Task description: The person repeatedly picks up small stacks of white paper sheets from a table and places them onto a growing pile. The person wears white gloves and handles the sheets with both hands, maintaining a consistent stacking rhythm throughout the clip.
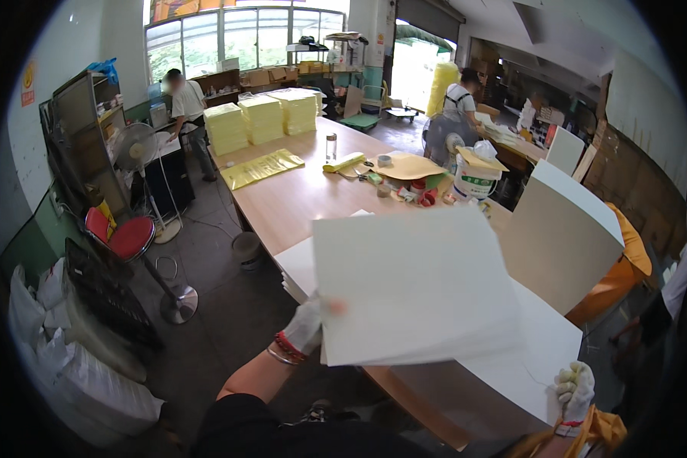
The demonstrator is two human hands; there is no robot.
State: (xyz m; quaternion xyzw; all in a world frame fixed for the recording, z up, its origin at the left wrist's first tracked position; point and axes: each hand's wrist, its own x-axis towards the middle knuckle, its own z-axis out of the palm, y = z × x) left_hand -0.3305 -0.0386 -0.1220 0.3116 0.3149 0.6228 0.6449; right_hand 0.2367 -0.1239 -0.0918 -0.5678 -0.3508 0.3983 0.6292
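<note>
head-height fisheye, downward over table (278,200)

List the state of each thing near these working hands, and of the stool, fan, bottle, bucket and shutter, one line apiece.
Left hand: gloved, gripping the white sheets' left edge
Right hand: gloved, fingers curled
White sheets: held up, slightly blurred
Yellow stacks: piled on the table
Bottle: upright
Bucket: upright, things on top
Stool: upright, unoccupied
Fan: upright, running unclear
Shutter: raised

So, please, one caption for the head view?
Left fingers grip white sheets, with yellow stacks standing on the table beyond.
</note>
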